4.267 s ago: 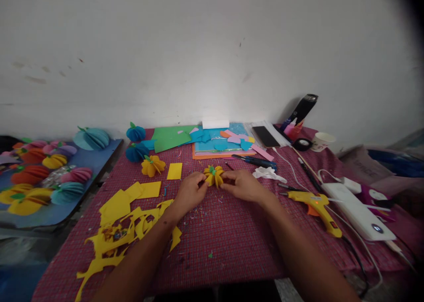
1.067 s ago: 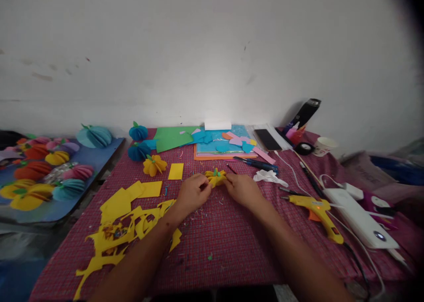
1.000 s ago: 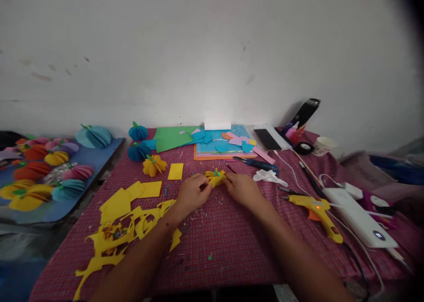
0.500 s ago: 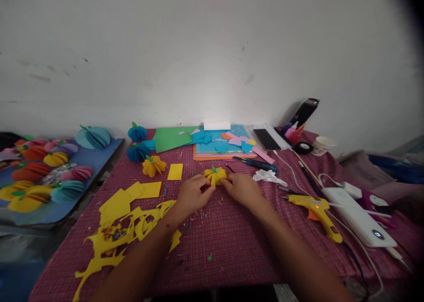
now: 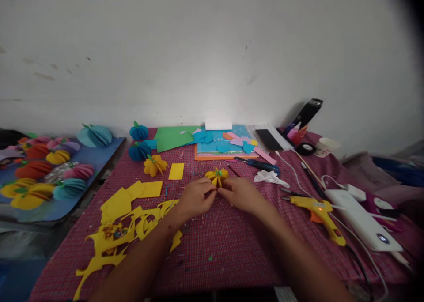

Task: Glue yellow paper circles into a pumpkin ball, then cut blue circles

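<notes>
A small yellow paper pumpkin (image 5: 217, 175) with folded leaves and a green top sits on the checked cloth between my hands. My left hand (image 5: 198, 197) pinches its near left side with curled fingers. From the right, my right hand (image 5: 241, 193) grips the near right edge, thumb and fingertips close together. Both sets of fingertips almost meet at the front of the pumpkin. A finished yellow pumpkin (image 5: 155, 165) and a yellow paper square (image 5: 176, 171) lie to the left of my hands.
Yellow paper scraps (image 5: 115, 244) spread at the left. A yellow glue gun (image 5: 319, 209), its light on, lies right beside a white power bank (image 5: 362, 220). Behind are scissors (image 5: 256, 164), a phone (image 5: 269, 140) and coloured sheets (image 5: 175, 137). A blue side table (image 5: 111, 149) bears several paper pumpkins.
The yellow pumpkin has tipped or turned, so a gap between its leaves now faces me. My fingertips have drawn closer together at its front.
</notes>
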{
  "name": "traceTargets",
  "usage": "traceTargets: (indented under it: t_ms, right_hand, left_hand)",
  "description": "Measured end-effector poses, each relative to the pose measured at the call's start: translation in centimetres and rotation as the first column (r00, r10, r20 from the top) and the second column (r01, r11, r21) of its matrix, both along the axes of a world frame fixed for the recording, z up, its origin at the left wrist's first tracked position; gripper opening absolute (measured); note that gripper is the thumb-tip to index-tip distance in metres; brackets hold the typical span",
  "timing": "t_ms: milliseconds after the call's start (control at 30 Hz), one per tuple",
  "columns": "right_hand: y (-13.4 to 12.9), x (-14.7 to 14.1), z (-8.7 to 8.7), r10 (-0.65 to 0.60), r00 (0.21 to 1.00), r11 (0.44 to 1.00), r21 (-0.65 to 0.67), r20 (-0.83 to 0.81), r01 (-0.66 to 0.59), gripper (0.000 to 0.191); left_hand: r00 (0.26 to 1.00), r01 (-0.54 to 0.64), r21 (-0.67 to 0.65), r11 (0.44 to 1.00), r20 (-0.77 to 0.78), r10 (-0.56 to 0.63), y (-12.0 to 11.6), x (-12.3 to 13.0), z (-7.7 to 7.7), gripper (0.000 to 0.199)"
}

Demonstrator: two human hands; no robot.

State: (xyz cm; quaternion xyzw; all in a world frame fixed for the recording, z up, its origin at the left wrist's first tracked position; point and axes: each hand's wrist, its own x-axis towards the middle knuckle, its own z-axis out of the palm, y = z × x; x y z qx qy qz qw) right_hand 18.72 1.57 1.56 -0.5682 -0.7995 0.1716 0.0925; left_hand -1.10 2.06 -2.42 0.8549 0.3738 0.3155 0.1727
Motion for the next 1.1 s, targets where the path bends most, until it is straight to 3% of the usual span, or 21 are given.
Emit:
traceTargets:
  t_ms: [167, 300, 467, 633, 767, 967, 1100]
  right_hand:
    - [0.5, -0.1, -1.0, -0.090, 0.979, 0.995, 0.047, 0.180, 0.083, 0.040]
    - [0.8, 0.5, -1.0, -0.109, 0.984, 0.993, 0.069, 0.139, 0.100, 0.040]
    - [0.9, 1.1, -0.2, -0.007, 1.000, 1.000, 0.009, 0.009, 0.007, 0.033]
    - [0.9, 1.0, -0.1, -0.043, 0.999, 0.999, 0.025, 0.020, 0.042, 0.029]
    - [0.9, 0.6, -0.8, -0.060, 0.997, 0.997, 0.047, 0.047, 0.058, 0.028]
    - [1.0, -0.2, -1.6, -0.094, 0.988, 0.995, 0.048, 0.124, 0.089, 0.034]
    - [1.1, -0.2, -1.5, -0.100, 0.981, 0.995, 0.043, 0.167, 0.094, 0.037]
  left_hand:
    - [1.000, -0.023, 0.029, 0.999, -0.020, 0.024, 0.2, -0.2, -0.1, 0.019]
    - [1.000, -0.014, 0.046, 0.999, -0.009, 0.015, 0.1, -0.2, 0.2, 0.019]
    - [0.998, 0.009, 0.038, 0.999, 0.070, -0.012, -0.4, -0.4, 1.0, 0.018]
    - [0.976, -0.167, 0.028, 0.985, 0.147, 0.162, -0.5, -0.5, 1.2, 0.026]
    - [0.943, -0.285, -0.014, 0.958, 0.178, 0.283, 0.0, -0.3, 0.6, 0.012]
    - [0.940, -0.262, -0.143, 0.954, 0.185, 0.286, 0.8, 0.1, -0.8, 0.061]
    - [0.958, -0.210, -0.187, 0.959, 0.156, 0.241, 0.9, 0.0, -1.0, 0.062]
